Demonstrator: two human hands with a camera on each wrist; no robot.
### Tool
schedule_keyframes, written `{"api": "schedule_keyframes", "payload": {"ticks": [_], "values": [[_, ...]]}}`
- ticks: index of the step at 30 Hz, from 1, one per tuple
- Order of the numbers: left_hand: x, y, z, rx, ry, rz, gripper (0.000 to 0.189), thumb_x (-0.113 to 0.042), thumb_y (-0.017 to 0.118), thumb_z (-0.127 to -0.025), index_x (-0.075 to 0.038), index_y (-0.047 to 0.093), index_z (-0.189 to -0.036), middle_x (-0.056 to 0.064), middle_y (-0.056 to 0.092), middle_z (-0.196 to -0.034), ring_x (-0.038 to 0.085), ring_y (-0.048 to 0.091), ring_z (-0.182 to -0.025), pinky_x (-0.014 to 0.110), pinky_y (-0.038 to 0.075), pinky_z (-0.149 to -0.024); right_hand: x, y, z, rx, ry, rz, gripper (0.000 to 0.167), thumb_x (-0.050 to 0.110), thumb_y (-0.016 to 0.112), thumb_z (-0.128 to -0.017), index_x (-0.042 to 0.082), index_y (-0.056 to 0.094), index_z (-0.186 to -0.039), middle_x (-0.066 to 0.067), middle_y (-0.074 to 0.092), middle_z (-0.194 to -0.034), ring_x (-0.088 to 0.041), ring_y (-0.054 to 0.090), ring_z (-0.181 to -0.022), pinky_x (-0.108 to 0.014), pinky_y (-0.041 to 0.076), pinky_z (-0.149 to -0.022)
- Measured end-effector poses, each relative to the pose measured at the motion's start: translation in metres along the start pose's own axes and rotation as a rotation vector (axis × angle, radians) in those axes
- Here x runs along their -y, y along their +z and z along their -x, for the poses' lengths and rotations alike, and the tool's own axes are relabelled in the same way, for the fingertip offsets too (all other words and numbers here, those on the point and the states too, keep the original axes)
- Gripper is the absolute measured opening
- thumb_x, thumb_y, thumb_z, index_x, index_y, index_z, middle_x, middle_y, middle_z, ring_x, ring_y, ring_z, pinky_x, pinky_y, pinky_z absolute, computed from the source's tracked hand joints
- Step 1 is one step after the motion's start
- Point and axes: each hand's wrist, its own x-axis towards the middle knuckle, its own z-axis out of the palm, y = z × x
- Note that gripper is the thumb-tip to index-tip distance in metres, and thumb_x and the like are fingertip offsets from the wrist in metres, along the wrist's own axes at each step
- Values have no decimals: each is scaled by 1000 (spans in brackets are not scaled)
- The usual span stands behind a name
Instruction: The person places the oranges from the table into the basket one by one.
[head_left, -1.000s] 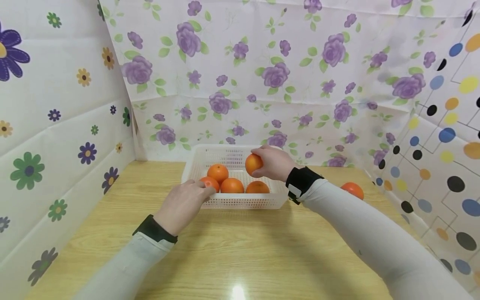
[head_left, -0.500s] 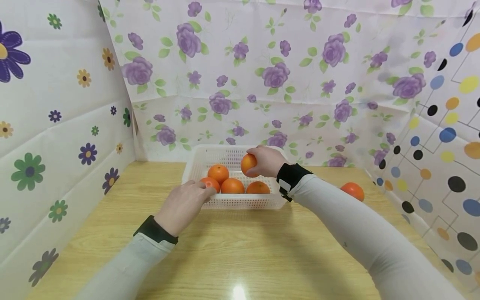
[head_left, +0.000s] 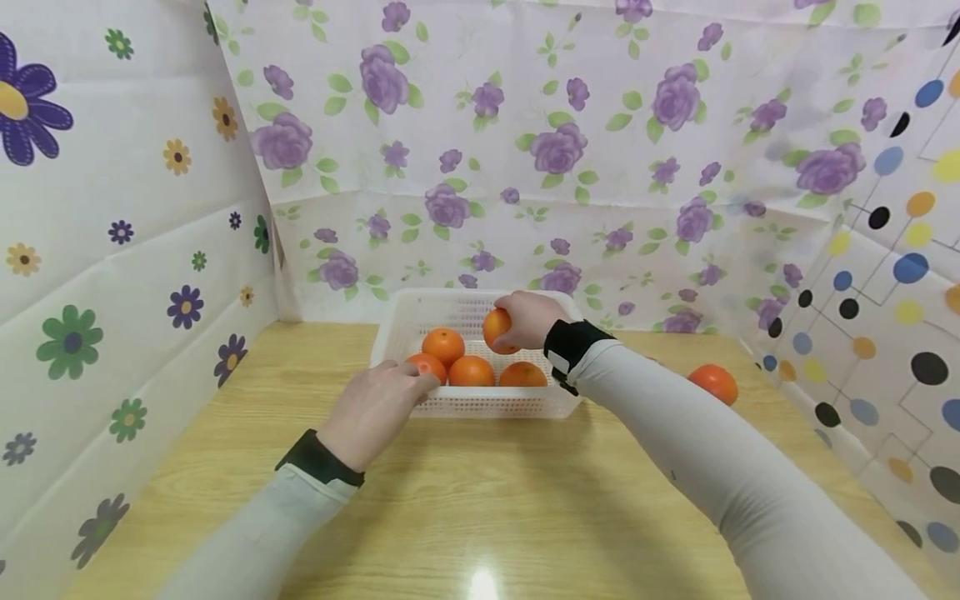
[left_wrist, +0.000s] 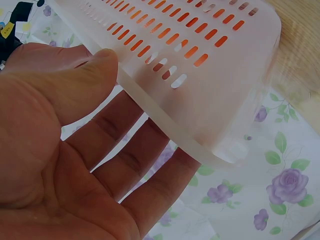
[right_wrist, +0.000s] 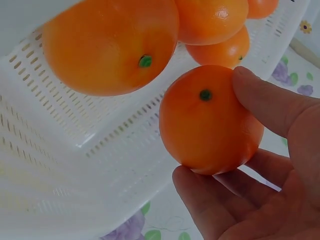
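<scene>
Centrally, on a wood-grain table (head_left: 420, 508), sits a white slotted plastic basket (head_left: 487, 406) with four orange fruits (head_left: 471, 372) inside. Over its back half, a person's right hand (head_left: 528, 320) holds another fruit (right_wrist: 210, 122), thumb on one side and fingertips on the other; whether it touches the basket is unclear. The left hand (head_left: 377, 408) pinches the basket's near rim, toward the left corner. To the right, beyond the sleeve (head_left: 667, 425), a red-orange fruit (head_left: 713, 383) rests on the table.

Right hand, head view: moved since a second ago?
Yes: the right hand, holding an orange, has shifted left over the basket, against the flowered backdrop.
</scene>
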Motion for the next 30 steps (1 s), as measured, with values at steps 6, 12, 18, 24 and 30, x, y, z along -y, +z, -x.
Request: {"api": "schedule_keyframes", "payload": {"ticks": [6, 12, 18, 24, 30], "values": [[-1, 0, -2, 45, -23, -6, 35, 6, 88, -88, -20, 80, -110, 0, 70, -90, 21, 57, -71, 34, 55, -64, 1, 3, -8, 21, 35, -30, 66, 24, 88, -94, 7, 64, -153, -12, 72, -138, -32, 65, -116, -45, 51, -109], [0, 1, -1, 59, -24, -1, 36, 5, 89, -88, -19, 80, -113, 1, 71, -92, 21, 57, -72, 34, 56, -65, 2, 10, -18, 29, 37, -20, 56, 24, 90, -92, 9, 71, -143, -9, 75, -125, -30, 64, -108, -43, 53, -103], [0, 2, 0, 54, -13, 8, 35, 7, 86, -89, -20, 79, -110, 0, 68, -89, 21, 55, -71, 34, 54, -63, 4, 16, -24, 43, 69, -35, 55, 23, 90, -93, 9, 71, -143, -9, 74, -126, -31, 63, -108, -43, 53, -103], [0, 1, 0, 18, 9, 6, 32, 8, 86, -87, -17, 78, -105, 1, 66, -87, 22, 56, -69, 35, 54, -61, 4, 21, -30, 79, 94, -26, 64, 25, 88, -94, 10, 65, -152, -10, 71, -140, -31, 63, -117, -44, 51, -109], [0, 0, 0, -4, 13, 2, 30, 8, 86, -86, -16, 78, -103, 1, 66, -86, 23, 57, -68, 36, 54, -59, 2, 28, -41, 93, 111, -3, 73, 27, 89, -93, 11, 60, -158, -10, 67, -147, -30, 62, -119, -44, 51, -110]]}}
